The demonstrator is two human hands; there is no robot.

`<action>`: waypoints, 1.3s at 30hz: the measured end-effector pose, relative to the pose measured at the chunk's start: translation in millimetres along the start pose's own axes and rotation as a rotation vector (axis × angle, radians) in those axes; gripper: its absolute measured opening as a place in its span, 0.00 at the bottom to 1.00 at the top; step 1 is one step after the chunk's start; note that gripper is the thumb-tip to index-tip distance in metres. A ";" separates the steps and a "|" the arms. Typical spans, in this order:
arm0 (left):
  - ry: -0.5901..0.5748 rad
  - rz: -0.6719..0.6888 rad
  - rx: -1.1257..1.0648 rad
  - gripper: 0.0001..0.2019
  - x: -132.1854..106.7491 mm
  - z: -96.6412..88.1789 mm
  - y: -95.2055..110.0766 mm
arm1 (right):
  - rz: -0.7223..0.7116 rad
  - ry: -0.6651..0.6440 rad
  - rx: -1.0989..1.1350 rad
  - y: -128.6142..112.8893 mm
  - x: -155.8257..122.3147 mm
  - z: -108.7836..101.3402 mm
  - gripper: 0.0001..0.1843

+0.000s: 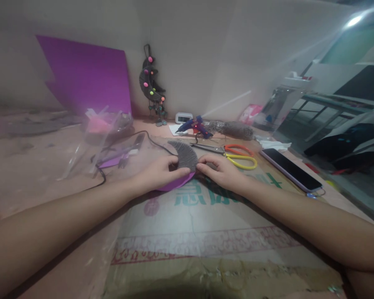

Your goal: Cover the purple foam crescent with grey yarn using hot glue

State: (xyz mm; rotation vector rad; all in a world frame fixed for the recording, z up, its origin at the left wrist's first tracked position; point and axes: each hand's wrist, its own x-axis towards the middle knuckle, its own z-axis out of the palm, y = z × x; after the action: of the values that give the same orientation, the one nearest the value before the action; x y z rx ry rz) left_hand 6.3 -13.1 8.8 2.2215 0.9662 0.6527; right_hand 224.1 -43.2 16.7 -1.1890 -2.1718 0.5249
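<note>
Two narrow grips: left hand holding grey-wrapped purple crescent, right hand pinching its edge.

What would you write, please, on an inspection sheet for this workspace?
Surface: printed cardboard over table.
Job's things: grey-wrapped crescent, purple material below.
Clutter: scissors, glue gun, phone, small white device.
Hands: left hand holds the crescent; right hand at its edge, grip unclear.
Cables: dark line left of the crescent, cord or cable unclear.
Surroundings: moon ornament against wall, purple sheet upright.
</note>
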 end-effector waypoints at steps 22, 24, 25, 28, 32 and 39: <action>0.013 0.030 -0.013 0.20 -0.3 -0.9 1.0 | 0.100 0.100 0.148 -1.5 1.8 -2.6 0.12; 0.016 0.018 -0.033 0.21 -0.9 -1.4 1.4 | 0.105 0.101 0.151 -1.0 1.7 -2.6 0.12; 0.021 0.017 -0.050 0.21 -1.3 -1.5 1.7 | 0.107 0.103 0.150 -0.8 1.7 -2.5 0.12; 0.043 0.012 -0.148 0.21 -1.9 -0.4 2.2 | 0.116 0.112 0.154 -0.6 2.0 -1.6 0.12; 0.152 -0.071 -0.422 0.18 0.1 3.4 0.7 | 0.128 0.126 0.164 -1.2 1.9 -1.1 0.12; 0.369 -0.209 -0.548 0.11 2.4 1.0 -7.8 | 0.121 0.138 0.154 -2.2 1.8 -1.2 0.12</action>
State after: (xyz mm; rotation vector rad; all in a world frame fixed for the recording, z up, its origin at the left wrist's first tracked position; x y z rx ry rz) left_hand 4.8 -7.4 3.1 1.5282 1.0264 1.1015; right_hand 222.8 -42.8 19.5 -1.2396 -1.9167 0.6308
